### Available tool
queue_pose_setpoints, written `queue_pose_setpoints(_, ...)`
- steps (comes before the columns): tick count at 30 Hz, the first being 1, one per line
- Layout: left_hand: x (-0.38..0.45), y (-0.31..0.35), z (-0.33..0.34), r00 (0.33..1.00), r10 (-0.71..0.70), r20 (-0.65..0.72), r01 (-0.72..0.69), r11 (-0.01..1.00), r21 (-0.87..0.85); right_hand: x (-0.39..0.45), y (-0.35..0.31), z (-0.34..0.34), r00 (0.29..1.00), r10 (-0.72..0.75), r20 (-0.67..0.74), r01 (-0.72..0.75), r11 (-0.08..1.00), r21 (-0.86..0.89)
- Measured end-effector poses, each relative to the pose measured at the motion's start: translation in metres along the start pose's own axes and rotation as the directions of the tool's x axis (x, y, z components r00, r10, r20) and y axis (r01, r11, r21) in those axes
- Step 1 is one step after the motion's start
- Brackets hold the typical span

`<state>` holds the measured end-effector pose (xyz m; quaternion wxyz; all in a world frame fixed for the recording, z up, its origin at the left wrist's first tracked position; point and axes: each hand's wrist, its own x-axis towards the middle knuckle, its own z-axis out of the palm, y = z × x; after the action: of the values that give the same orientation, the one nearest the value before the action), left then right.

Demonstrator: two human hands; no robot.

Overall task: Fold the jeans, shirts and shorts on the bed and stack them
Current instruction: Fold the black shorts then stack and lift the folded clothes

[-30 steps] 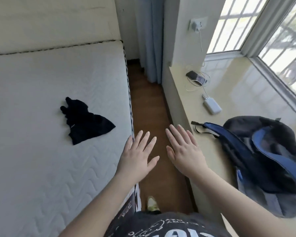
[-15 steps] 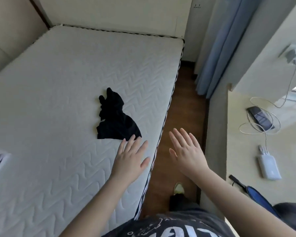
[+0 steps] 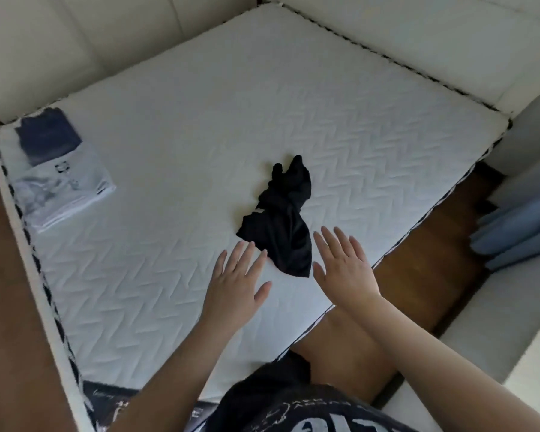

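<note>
1. Hovering over the bed (image 3: 200,126), the left hand (image 3: 237,282) and the right hand (image 3: 345,271) are both spread flat with straight fingers, holding nothing.
2. Between the two hands, and reaching away beyond their fingertips, lies a crumpled black garment (image 3: 282,219) on the white quilted mattress; its near corner sits in the gap between the hands.
3. The left hand's fingertips are just beside the near left edge of the black garment; whether they touch it cannot be told.
4. The right hand sits just to the right of the garment's lower corner, apart from the cloth as far as can be seen.
5. Far off to the left of the left hand, near the corner of the bed, rests a folded stack of clothes (image 3: 60,169): a dark blue piece on top of a pale printed piece.
6. Beyond the right hand, past the mattress edge, is a wooden floor (image 3: 430,260), with blue curtains (image 3: 518,232) further right.
7. Below the hands, the person's dark printed shirt (image 3: 293,410) fills the bottom of the view.
</note>
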<state>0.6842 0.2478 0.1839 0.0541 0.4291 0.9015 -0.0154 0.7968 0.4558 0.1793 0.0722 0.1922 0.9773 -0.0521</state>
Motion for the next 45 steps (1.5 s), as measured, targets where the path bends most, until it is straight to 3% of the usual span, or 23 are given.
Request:
queue_pose_setpoints(7,0.060,-0.030,0.020,0.996,-0.087,0.017,0.088,0.993,-0.072,0.084,0.005,-0.011,0.992,-0.122,0.041,0.125,0.989,-0.078)
queue_pose_setpoints(13,0.108,-0.050,0.032,0.988,-0.144,0.063,0.148,0.987,-0.064,0.140,0.013,-0.008,0.981,-0.182,0.062,0.185,0.982,-0.038)
queue_pose_setpoints(18,0.156,-0.056,0.059,0.966,-0.226,0.129,0.237,0.969,-0.075,0.204,0.026,0.028,0.949,-0.267,0.169,0.273,0.962,-0.012)
queue_pose_setpoints(26,0.259,-0.055,0.132,0.938,-0.272,0.214,0.293,0.953,-0.075,0.331,0.042,0.114,0.917,-0.335,0.218,0.352,0.935,-0.042)
queue_pose_setpoints(30,0.306,-0.061,0.178,0.923,-0.315,0.223,0.343,0.934,-0.100,0.401,0.046,0.151,0.932,-0.316,0.178,0.324,0.946,-0.021)
queue_pose_setpoints(34,0.358,-0.064,0.221,0.937,-0.272,0.219,0.305,0.942,-0.136,0.465,0.061,0.187,0.946,-0.261,0.192,0.274,0.961,-0.044)
queue_pose_setpoints(39,0.404,-0.064,0.245,0.959,-0.198,0.205,0.228,0.964,-0.138,0.500,0.088,0.214,0.906,-0.242,0.348,0.303,0.944,-0.132)
queue_pose_setpoints(45,0.410,-0.067,0.238,0.960,-0.184,0.209,0.215,0.967,-0.134,0.478,0.095,0.204,0.918,-0.325,0.225,0.345,0.937,-0.053)
